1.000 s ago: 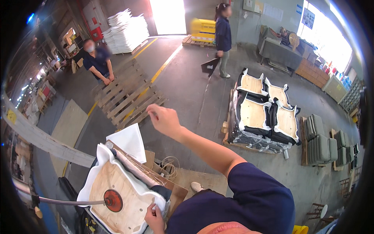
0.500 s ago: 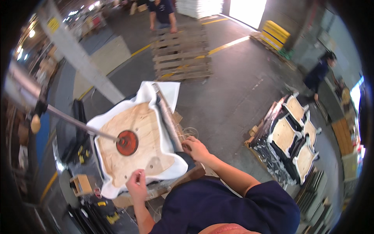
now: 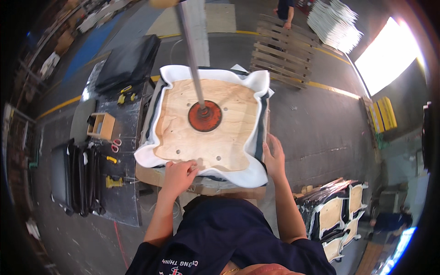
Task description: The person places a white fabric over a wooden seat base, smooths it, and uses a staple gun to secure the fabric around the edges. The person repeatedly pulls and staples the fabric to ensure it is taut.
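Padding [image 3: 240, 176] is lapped around the wooden panel [image 3: 197, 145], beneath the red disc [image 3: 207, 122]. Left hand's [image 3: 178, 176] fingers are curled at the near edge, grip unclear; right hand's [image 3: 275, 160], half open at right, apparently empty. Padding could be bunched by uneven tugging.

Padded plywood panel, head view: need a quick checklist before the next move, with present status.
1. Red disc on the plywood, inside its edges: ok.
2. Both hands clear of the disc: ok; left hand is at the near edge, right hand by the right side.
3. White padding flat all round: not ok; its edge is wavy and flares at the corners.
4. Right hand's grip on the side: cannot tell; contact is unclear from above.
5. Red-handled scissors off the panel: ok, on the dark side table.
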A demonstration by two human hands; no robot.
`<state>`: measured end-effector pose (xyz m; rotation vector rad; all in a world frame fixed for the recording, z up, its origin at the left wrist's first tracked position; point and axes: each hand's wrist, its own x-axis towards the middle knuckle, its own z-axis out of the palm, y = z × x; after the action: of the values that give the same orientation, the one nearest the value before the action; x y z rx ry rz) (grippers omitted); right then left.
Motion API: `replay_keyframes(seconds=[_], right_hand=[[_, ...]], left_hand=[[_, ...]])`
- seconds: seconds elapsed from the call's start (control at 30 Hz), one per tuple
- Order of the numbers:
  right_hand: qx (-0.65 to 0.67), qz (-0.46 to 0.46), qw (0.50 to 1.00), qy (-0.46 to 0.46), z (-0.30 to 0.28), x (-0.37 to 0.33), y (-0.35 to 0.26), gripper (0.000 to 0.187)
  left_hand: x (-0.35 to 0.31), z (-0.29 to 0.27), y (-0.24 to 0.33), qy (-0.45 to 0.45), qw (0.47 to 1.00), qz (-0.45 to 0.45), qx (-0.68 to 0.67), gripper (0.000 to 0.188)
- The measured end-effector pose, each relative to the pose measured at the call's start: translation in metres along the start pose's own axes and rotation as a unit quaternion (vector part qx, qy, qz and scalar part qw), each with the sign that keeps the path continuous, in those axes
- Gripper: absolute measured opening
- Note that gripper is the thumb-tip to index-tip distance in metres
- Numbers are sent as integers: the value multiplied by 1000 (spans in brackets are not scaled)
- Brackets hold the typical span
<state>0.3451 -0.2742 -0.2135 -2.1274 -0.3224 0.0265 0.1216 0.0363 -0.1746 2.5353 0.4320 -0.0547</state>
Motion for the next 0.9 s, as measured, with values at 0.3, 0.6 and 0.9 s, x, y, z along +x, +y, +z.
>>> replay_keyframes(seconds=[0.3, 0.6, 0.9], right_hand=[[-96, -178, 964, -172, 48, -14, -114, 42], [-206, -261, 934, -131, 156, 14, -48, 45], [-192, -285, 934, -95, 164, 33, -42, 40]], left_hand=[[69, -27, -41, 99, 984, -2, -150, 33], [134, 52, -60, 219, 971, 96, 20, 57], [136, 61, -48, 228, 971, 66, 29, 54]])
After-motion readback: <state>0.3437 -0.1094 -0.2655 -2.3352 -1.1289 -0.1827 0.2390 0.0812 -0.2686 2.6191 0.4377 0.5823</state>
